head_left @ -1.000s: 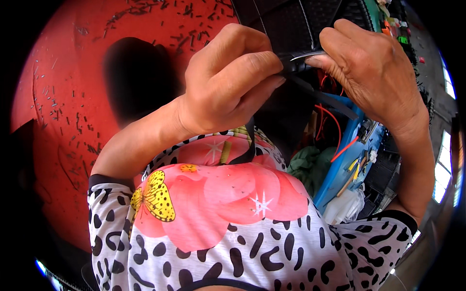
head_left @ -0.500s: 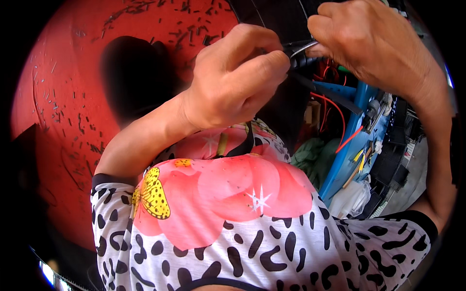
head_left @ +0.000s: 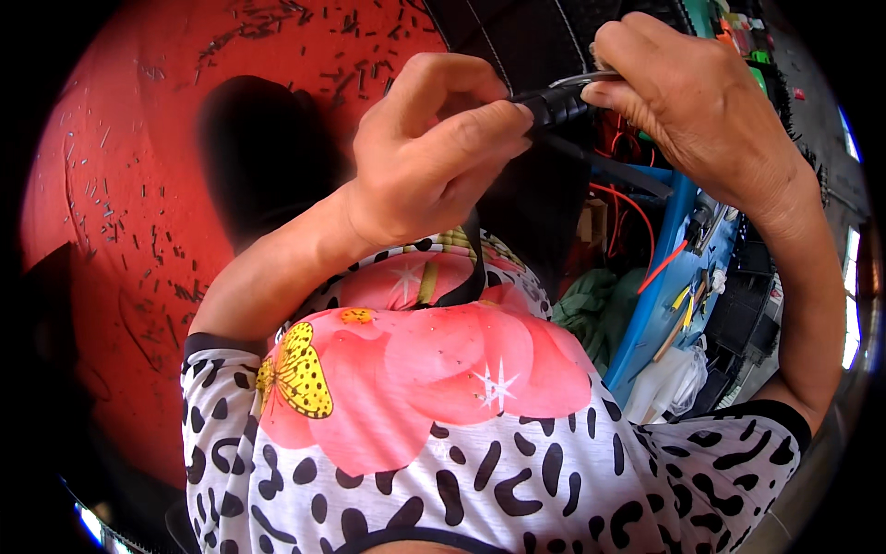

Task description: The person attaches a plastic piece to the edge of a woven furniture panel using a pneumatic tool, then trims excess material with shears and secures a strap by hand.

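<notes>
Here, black ridged piece [head_left: 559,107], between both hands [head_left: 420,157]

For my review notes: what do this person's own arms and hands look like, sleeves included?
The left hand and right hand are ungloved, and no watch or bracelet shows. The forearms are bare too. The short sleeves are white with irregular black blotches, each ending in a plain black band.

Silvery tool [head_left: 585,78], red floor [head_left: 120,286], black-spotted shirt [head_left: 471,434]
</notes>
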The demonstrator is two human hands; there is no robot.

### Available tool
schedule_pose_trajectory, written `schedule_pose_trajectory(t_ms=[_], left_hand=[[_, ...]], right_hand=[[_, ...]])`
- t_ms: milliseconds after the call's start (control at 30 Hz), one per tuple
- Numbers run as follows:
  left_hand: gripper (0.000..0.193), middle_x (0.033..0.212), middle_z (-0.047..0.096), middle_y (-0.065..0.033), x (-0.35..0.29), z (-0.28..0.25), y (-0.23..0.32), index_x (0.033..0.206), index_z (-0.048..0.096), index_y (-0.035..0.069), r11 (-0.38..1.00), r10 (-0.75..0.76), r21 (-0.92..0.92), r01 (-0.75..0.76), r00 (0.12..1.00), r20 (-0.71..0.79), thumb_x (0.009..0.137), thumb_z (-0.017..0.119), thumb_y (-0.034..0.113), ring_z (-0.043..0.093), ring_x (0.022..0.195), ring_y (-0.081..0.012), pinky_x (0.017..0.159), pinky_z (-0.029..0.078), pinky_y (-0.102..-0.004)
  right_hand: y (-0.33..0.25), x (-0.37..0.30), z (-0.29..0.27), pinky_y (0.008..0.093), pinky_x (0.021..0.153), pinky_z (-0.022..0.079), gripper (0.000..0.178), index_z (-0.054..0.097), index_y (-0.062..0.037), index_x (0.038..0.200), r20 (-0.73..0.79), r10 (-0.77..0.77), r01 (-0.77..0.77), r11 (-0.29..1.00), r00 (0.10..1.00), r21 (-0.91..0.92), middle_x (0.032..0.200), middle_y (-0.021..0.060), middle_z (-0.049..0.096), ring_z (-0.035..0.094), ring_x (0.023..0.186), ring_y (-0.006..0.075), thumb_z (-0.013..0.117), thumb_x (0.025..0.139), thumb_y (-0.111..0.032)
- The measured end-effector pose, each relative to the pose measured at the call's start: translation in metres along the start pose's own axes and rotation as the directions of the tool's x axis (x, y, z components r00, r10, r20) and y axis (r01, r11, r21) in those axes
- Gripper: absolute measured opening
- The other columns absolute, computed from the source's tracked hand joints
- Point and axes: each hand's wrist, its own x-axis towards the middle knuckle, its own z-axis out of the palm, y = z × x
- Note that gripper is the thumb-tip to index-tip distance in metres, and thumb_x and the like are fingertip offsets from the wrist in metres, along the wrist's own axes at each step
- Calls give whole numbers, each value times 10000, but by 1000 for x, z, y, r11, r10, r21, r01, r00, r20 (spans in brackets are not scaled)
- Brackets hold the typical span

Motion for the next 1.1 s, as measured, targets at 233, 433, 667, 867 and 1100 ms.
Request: schedule_pose_trajectory(t_ms=[233, 433, 667, 867, 1100], left_hand=[[354, 885, 566, -181, -4, -6, 5, 976, 610, -73, 995, -98, 33, 98, 995, 19, 653, 747, -112, 582, 661, -166, 524, 473, -230], [368, 832, 571, -121, -2, -4, 7, 932, 636, 9, 993, -106, 48, 109, 993, -53, 590, 760, -43, 571, 628, -209, 514, 463, -276], [381, 854, 573, -148, -1, -5, 11, 954, 613, -32, 996, -93, 1, 93, 996, -1, 605, 761, -72, 568, 626, -178, 497, 456, -249], [415, 898, 577, -182, -3, -9, 12, 1001, 584, -73, 994, -110, -3, 110, 993, 47, 637, 784, -62, 554, 634, -135, 507, 460, -220], [487, 910, 577, -208, 0, -10, 10, 1029, 568, -80, 998, -54, -5, 55, 997, 50, 633, 826, 34, 591, 678, -182, 558, 494, -250]], right_hand=[[9, -7, 24, 395, 631, 457, 253, 524, -53, 1066, -181, -41, 21, 993, 983, -114, 846, 120, 543, 574, 717, 318, 597, 839, -140], [12, -6, 8, 405, 665, 472, 328, 527, -15, 1128, -67, -132, 103, 939, 989, -327, 933, 132, 579, 608, 789, 336, 592, 808, -40], [20, -9, 11, 389, 650, 461, 301, 557, -10, 1078, -177, -135, 150, 986, 975, 74, 811, 115, 559, 572, 737, 315, 602, 782, -39], [32, 6, -12, 300, 543, 410, 204, 586, -16, 1062, 81, -351, 359, 889, 933, -283, 778, 82, 587, 522, 580, 243, 567, 873, -91], [29, 15, -16, 304, 548, 414, 186, 586, -17, 1033, 151, -360, 389, 877, 921, -282, 767, 83, 588, 529, 583, 244, 567, 869, -102]])
